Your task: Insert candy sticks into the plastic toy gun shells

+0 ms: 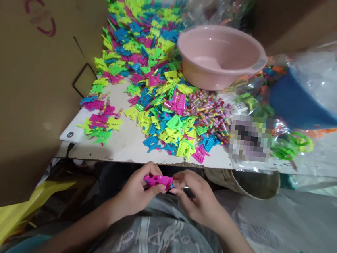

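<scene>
My left hand [141, 190] is closed around a small magenta plastic toy piece [162, 181], held just in front of the table's near edge. At that piece's right end, my right hand [195, 194] pinches something bluish, mostly covered by the fingertips. Beyond both hands lies a big heap of small plastic pieces [171, 123] in yellow, green, blue and magenta. Beside it is a pile of small tubes with coloured ends [211, 111]. A smaller group of the plastic pieces [102, 121] sits to the left.
A pink basin [220, 73] stands behind the heap. Tall cardboard [33, 86] walls the left side. A white box with a cable [73, 130] lies by it. On the right are a blue container [305, 101] and plastic bags; a bucket [256, 185] stands below the table edge.
</scene>
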A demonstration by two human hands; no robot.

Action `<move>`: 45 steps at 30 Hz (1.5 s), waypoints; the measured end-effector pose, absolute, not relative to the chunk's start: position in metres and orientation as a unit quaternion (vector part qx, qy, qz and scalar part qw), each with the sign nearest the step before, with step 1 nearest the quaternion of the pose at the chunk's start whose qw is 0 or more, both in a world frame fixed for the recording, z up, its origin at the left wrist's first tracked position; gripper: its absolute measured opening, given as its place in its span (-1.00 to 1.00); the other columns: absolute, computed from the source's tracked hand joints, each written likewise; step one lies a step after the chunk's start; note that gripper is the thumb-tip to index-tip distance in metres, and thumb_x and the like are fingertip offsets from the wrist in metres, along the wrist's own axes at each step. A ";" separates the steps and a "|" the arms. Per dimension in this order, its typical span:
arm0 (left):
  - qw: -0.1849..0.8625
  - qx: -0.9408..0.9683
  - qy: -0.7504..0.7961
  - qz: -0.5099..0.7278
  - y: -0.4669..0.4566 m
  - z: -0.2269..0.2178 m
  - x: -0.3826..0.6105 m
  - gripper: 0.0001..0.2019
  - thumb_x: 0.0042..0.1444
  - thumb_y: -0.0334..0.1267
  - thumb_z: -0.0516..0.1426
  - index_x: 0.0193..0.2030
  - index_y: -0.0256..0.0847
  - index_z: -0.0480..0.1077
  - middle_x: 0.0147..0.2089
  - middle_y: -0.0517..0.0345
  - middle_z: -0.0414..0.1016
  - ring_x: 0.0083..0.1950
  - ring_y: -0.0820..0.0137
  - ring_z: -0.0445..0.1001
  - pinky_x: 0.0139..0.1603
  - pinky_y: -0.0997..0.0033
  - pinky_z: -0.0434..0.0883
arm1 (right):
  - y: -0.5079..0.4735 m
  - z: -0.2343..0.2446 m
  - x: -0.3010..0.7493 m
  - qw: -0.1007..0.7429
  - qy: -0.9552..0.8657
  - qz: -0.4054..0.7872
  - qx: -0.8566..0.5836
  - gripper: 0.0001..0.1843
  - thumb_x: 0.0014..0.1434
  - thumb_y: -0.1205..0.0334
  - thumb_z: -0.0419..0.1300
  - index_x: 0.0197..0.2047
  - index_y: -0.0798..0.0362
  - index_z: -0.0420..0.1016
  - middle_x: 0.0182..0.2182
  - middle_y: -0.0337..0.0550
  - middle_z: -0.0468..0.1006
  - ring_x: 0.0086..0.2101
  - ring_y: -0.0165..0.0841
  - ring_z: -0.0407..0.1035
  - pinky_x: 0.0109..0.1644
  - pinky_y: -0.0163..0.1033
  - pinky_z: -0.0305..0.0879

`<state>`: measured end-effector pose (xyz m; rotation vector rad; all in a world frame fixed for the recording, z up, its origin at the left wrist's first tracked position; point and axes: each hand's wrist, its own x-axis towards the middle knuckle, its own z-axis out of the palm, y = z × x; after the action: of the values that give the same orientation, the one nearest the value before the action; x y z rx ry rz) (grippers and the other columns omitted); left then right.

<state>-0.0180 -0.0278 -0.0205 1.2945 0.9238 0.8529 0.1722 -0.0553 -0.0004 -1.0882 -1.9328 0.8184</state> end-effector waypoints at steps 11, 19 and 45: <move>0.127 0.683 0.639 0.330 0.076 -0.005 -0.116 -0.66 0.26 -0.28 -0.04 0.07 -0.14 0.45 0.14 0.00 0.53 0.20 0.21 0.45 0.25 0.21 0.33 | -0.033 -0.058 0.214 0.370 -0.713 0.056 -0.593 -0.71 0.36 0.12 0.08 0.10 0.00 0.36 0.00 0.09 0.46 0.03 -0.06 0.36 0.07 0.06 0.33; -0.004 0.708 0.706 -0.007 0.118 -0.024 -0.134 -0.49 0.13 -0.44 0.02 0.24 -0.21 0.38 0.48 -0.19 0.08 0.52 -0.10 -0.08 0.39 -0.45 -0.13 | -0.028 -0.081 0.231 0.241 -0.724 -0.034 -0.646 -0.69 0.36 0.18 -0.02 0.04 0.01 0.45 -0.01 0.08 0.53 -0.08 -0.03 0.39 -0.11 0.05 0.34; 0.614 0.321 0.545 0.472 0.102 -0.019 -0.063 -0.65 -0.10 -0.49 0.25 -0.14 -0.18 0.36 -0.27 0.23 0.52 -0.33 0.45 0.56 -0.24 0.47 0.55 | -0.007 -0.071 0.251 0.195 -0.644 -0.071 -0.736 -0.65 0.31 0.12 0.11 0.11 0.01 0.45 -0.08 0.06 0.46 -0.17 -0.10 0.35 -0.13 -0.05 0.24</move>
<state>-0.0630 0.1019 -0.0186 0.7387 1.2561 1.0877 0.2506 -0.0068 -0.0709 -2.0636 -1.8069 -0.1983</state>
